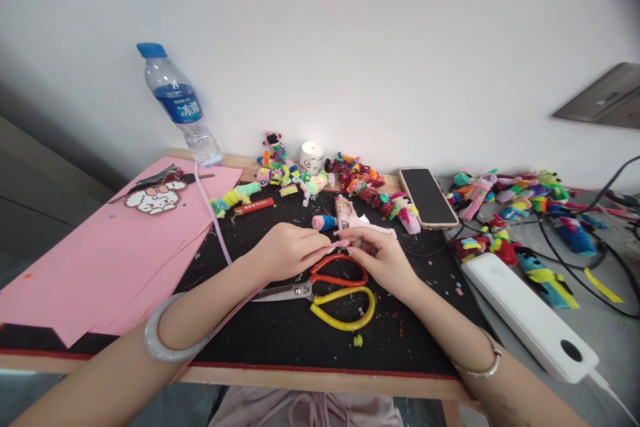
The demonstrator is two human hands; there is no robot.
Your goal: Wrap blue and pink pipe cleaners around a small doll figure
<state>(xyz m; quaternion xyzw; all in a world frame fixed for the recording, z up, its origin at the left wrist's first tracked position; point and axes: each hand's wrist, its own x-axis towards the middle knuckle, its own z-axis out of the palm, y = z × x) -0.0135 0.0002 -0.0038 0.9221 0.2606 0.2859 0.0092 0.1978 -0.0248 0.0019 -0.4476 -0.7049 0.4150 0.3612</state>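
Well inside mat edge [280,367], hands [287,250], pink piece [341,244]

left grip [285,252], right grip [383,261] | pink piece [340,245] pinched between | scissors [302,291] on black mat [280,347]

A single head-worn camera is looking forward and down from above the table [320,374], close enough that clothing [305,408] over the lap is showing at the bottom centre of the frame. It is facing a pale wall [350,47], which is filling most of the upper half, while the tabletop is spreading across the lower half. The left forearm [215,301] is showing from the lower left corner and the right forearm [445,319] from the lower right, with the left hand [290,250] and right hand [383,257] sitting near the middle. The upper right corner is darkening, perhaps at the lens's edge.
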